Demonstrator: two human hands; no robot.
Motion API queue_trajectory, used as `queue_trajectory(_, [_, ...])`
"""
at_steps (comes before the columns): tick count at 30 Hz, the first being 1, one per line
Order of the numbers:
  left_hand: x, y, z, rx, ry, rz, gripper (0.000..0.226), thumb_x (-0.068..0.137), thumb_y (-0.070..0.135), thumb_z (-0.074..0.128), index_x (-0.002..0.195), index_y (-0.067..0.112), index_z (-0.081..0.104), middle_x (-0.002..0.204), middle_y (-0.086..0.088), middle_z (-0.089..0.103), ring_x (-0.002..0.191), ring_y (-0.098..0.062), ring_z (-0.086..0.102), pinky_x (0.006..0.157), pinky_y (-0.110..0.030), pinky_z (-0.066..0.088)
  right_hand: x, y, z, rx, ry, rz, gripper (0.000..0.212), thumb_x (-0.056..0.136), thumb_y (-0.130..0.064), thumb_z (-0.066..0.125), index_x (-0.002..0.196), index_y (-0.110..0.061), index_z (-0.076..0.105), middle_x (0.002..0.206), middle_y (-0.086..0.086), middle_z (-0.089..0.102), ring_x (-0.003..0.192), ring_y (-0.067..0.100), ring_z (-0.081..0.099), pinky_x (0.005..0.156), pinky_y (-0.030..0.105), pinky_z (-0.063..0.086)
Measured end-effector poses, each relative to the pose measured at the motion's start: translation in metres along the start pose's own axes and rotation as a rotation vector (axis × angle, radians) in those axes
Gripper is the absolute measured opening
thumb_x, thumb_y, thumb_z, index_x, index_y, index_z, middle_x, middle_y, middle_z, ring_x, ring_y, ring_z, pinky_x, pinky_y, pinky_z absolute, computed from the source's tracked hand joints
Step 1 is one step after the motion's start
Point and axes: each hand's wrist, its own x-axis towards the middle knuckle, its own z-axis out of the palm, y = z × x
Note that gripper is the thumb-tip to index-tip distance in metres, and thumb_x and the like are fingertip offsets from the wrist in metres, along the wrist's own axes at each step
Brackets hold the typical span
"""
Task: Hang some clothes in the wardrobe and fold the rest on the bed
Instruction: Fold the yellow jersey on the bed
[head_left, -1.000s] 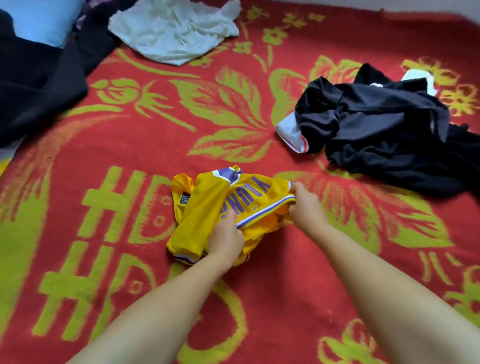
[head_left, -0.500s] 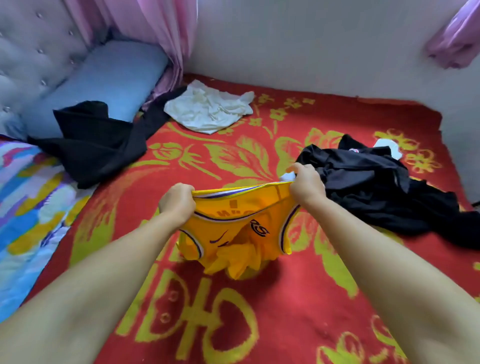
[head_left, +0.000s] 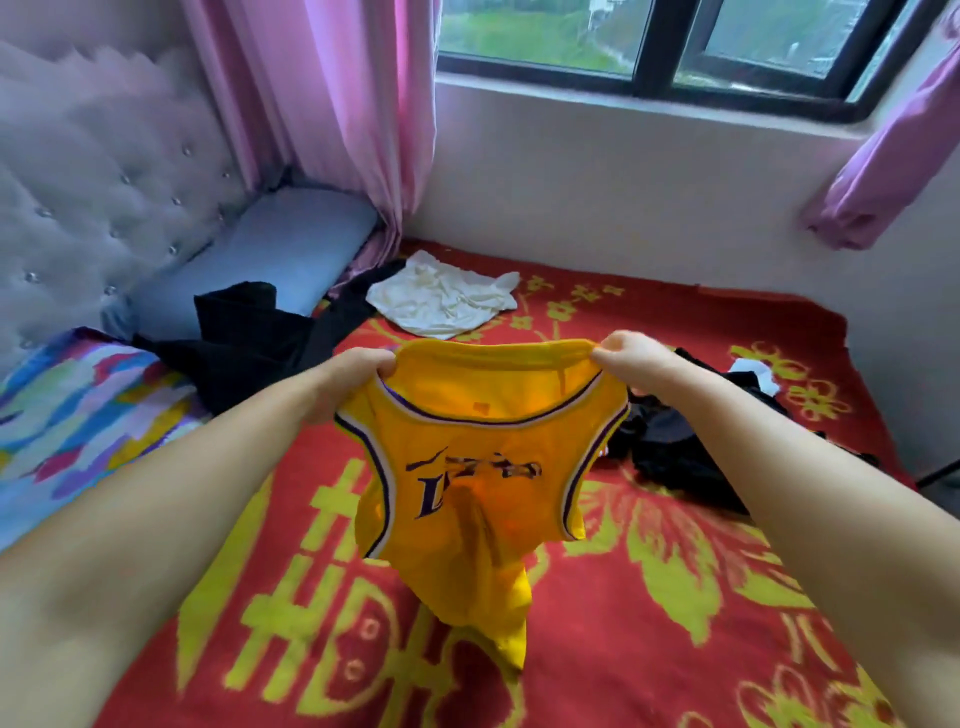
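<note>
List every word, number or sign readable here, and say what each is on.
"L": purple letter on the chest of the yellow jersey, held up by the left hand and right hand; the rest of that word is creased and blurred, unreadable.
Small tag inside the jersey collar: too blurred to read.
Large yellow character on the red blanket, partly covered: not readable for certain.

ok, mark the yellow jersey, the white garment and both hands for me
yellow jersey (head_left: 483, 467): head view, chest lettering.
white garment (head_left: 441, 301): head view, crumpled middle.
left hand (head_left: 353, 371): head view, knuckles gripping the jersey's shoulder.
right hand (head_left: 631, 356): head view, knuckles gripping the other shoulder.
</note>
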Motion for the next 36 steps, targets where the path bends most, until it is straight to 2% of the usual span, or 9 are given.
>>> queue_trajectory(4, [-0.031, 0.0, 0.04, -0.031, -0.134, -0.059, 0.025, 0.086, 0.006, 0.041, 0.064, 0.018, 0.043, 0.046, 0.002, 0.04, 0.034, -0.011, 0.035, 0.038, -0.014, 0.031, -0.033, -0.008, 0.028, 0.424, -0.641, 0.268, 0.087, 0.091, -0.065, 0.04, 0.146, 0.001, 0.024, 0.141, 0.027, 0.042, 0.125, 0.04, 0.048, 0.082, 0.05, 0.05])
queue_trajectory(7, [-0.061, -0.004, 0.096, -0.089, -0.304, 0.046, 0.024, 0.093, 0.0, 0.035, 0.075, 0.013, 0.044, 0.058, -0.005, 0.041, 0.039, -0.009, 0.036, 0.039, -0.016, 0.033, -0.058, -0.031, 0.074, 0.794, -1.006, 0.222, 0.083, 0.089, -0.07, 0.034, 0.135, -0.002, 0.044, 0.122, 0.023, 0.059, 0.109, 0.032, 0.06, 0.07, 0.04, 0.057])
queue_trajectory(10, [-0.083, -0.001, 0.119, -0.185, -0.454, 0.072, 0.019, 0.095, -0.001, 0.041, 0.105, 0.006, 0.056, 0.079, -0.013, 0.063, 0.065, -0.017, 0.062, 0.065, -0.029, 0.056, -0.073, -0.055, 0.089, 0.938, -0.758, 0.237, 0.039, 0.096, -0.047, 0.05, 0.084, -0.012, 0.062, 0.072, 0.01, 0.055, 0.06, 0.019, 0.056, 0.045, 0.023, 0.051])
queue_trajectory(15, [-0.077, 0.022, 0.072, 0.02, -0.042, 0.417, 0.042, 0.084, -0.01, 0.042, 0.1, 0.021, 0.065, 0.099, -0.01, 0.065, 0.086, -0.019, 0.061, 0.069, -0.027, 0.052, -0.08, -0.047, 0.039, 0.505, -0.486, -0.062, 0.013, 0.097, -0.008, 0.046, 0.103, -0.009, 0.057, 0.073, 0.005, 0.052, 0.054, 0.011, 0.052, 0.051, 0.022, 0.046])
queue_trajectory(18, [-0.074, 0.029, 0.063, 0.296, -0.295, 0.556, 0.058, 0.083, 0.002, 0.059, 0.132, 0.033, 0.048, 0.139, 0.011, 0.039, 0.125, -0.003, 0.04, 0.093, -0.016, 0.036, -0.095, -0.068, 0.004, 0.287, -0.493, -0.23, 0.023, 0.093, -0.014, 0.049, 0.11, -0.004, 0.061, 0.087, 0.005, 0.064, 0.072, 0.015, 0.06, 0.065, 0.026, 0.049])
queue_trajectory(20, [-0.073, 0.032, 0.07, 0.44, -0.439, 0.529, 0.054, 0.084, 0.019, 0.069, 0.133, 0.032, 0.05, 0.138, 0.021, 0.033, 0.122, 0.002, 0.039, 0.089, -0.01, 0.036, -0.101, -0.084, -0.02, 0.288, -0.449, -0.282, 0.028, 0.092, -0.014, 0.048, 0.114, -0.004, 0.061, 0.09, 0.004, 0.066, 0.071, 0.011, 0.062, 0.065, 0.024, 0.051])
queue_trajectory(28, [-0.059, 0.013, 0.033, 0.669, -0.27, 0.358, 0.048, 0.081, 0.048, 0.07, 0.101, 0.005, 0.067, 0.102, -0.015, 0.067, 0.089, -0.028, 0.062, 0.085, -0.048, 0.049, -0.103, -0.066, -0.066, 0.626, -0.354, -0.191, 0.027, 0.095, 0.0, 0.039, 0.098, -0.013, 0.063, 0.077, 0.002, 0.066, 0.062, 0.014, 0.065, 0.056, 0.027, 0.055])
queue_trajectory(32, [-0.061, 0.004, 0.011, 0.639, -0.215, 0.352, 0.043, 0.086, 0.041, 0.067, 0.059, 0.014, 0.048, 0.065, -0.006, 0.041, 0.056, -0.017, 0.037, 0.057, -0.031, 0.027, -0.098, -0.046, -0.061, 0.669, -0.136, -0.131, 0.026, 0.093, -0.014, 0.045, 0.086, -0.024, 0.068, 0.068, 0.001, 0.068, 0.054, 0.014, 0.064, 0.05, 0.027, 0.053])
queue_trajectory(36, [-0.067, 0.015, -0.019, 0.56, -0.059, 0.406, 0.033, 0.084, 0.033, 0.072, 0.062, 0.012, 0.06, 0.054, 0.001, 0.049, 0.049, -0.012, 0.044, 0.054, -0.027, 0.033, -0.101, -0.032, -0.064, 0.597, -0.119, -0.125, 0.015, 0.087, -0.034, 0.064, 0.086, -0.019, 0.067, 0.077, 0.002, 0.068, 0.062, 0.016, 0.067, 0.056, 0.028, 0.054])
